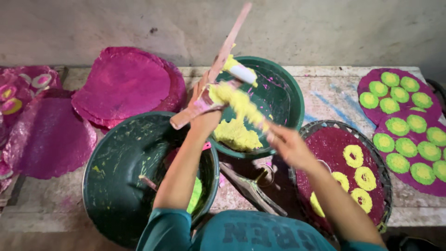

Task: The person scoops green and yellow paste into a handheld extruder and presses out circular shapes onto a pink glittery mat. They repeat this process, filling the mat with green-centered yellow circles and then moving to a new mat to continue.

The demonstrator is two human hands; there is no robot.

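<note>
Wooden stick [218,69] gripped in left hand [204,118]; yellow paste [241,104] scraped by a tool [243,73] clasped in right hand [285,142], above green bowl [290,93].

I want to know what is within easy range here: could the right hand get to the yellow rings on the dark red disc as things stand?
Probably yes. The right hand hangs just left of the round tray holding the yellow rings, and nothing lies between them. It does seem busy with the yellow paste, though.

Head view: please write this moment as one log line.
left hand: holds pink paddle | right hand: scrapes yellow paste off it | below: green basin, paste inside
</note>
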